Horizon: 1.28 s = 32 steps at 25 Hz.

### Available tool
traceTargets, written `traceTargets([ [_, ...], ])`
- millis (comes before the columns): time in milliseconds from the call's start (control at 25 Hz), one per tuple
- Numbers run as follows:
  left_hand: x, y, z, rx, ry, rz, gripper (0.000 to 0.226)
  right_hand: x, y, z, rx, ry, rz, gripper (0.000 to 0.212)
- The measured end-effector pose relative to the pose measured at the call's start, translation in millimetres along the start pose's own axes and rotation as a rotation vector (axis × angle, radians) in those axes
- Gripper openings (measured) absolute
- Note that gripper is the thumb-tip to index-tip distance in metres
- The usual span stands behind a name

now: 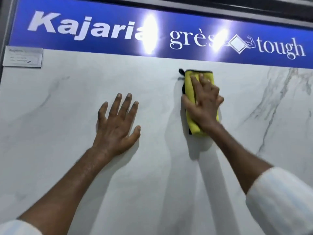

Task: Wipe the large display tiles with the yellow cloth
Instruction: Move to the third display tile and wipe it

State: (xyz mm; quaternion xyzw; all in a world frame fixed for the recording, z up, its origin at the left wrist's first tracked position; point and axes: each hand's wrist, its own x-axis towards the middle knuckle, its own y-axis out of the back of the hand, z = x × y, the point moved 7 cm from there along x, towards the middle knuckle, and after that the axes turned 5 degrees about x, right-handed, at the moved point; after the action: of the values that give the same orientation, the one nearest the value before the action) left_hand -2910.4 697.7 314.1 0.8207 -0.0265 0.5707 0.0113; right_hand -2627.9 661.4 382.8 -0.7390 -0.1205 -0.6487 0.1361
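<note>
L hand [118,126]: flat, palm down, fingers spread. R hand [203,102]: palm down, fingers extended, close together. Both arms outstretched fwd.

view: head | worn on the head, wide-angle | faces forward at white tile [152,175] | near | blue banner [101,44] along top edge

Large white marble-look display tile [152,167], upright, grey-veined. Folded yellow black-edged cloth [188,85] lies flat against its upper part.
</note>
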Motion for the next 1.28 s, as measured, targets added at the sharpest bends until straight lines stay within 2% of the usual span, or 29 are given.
traceTargets([
  [120,-2.7,1.6,0.0,0.008,0.007,0.032,0.074,80.8,-14.2,-32.5,-0.059,0.055,-0.068,0.081],
  [240,-3.6,2.1,0.5,0.003,-0.015,0.045,0.072,92.3,-31.4,-59.7,-0.106,0.128,-0.109,0.079],
  [320,-5.7,0.0,0.0,-0.006,-0.024,0.034,0.072,58.4,-30.5,-63.4,-0.093,0.178,-0.085,0.077],
  [440,-5.7,-0.5,-0.9,-0.001,-0.031,0.021,0.073,-48.4,-18.4,-59.5,-0.023,0.253,-0.055,0.073],
  [520,-4.8,2.2,-1.1,-0.015,-0.028,0.012,0.074,-132.7,-15.5,-59.2,-0.02,0.245,-0.057,0.075],
  [600,-12.3,6.2,2.1,-0.06,-0.044,0.008,0.076,-163.5,-16.4,-60.1,-0.04,0.202,-0.048,0.075],
  [760,-64.8,13.0,13.4,-0.118,-0.111,0.001,0.077,-24.3,-31.4,-87.8,-0.001,0.232,-0.052,0.076],
  [840,-90.0,12.1,22.5,-0.107,-0.127,-0.023,0.077,49.9,-35.9,-97.5,-0.015,0.173,-0.095,0.079],
  [920,-100.3,10.5,26.5,-0.087,-0.137,-0.024,0.078,71.9,-42.2,-99.4,-0.037,0.119,-0.113,0.08],
  [1000,-104.8,8.4,25.0,-0.081,-0.138,-0.009,0.079,33.0,-43.2,-104.8,-0.041,0.155,-0.079,0.077],
  [1120,-99.6,8.7,25.6,-0.099,-0.123,0.012,0.076,-92.0,-34.9,-101.3,-0.046,0.266,-0.015,0.073],
  [1280,-126.1,27.1,21.6,-0.261,-0.148,0.059,0.064,-304.2,-24.0,-76.0,-0.091,0.098,-0.045,0.068],
])
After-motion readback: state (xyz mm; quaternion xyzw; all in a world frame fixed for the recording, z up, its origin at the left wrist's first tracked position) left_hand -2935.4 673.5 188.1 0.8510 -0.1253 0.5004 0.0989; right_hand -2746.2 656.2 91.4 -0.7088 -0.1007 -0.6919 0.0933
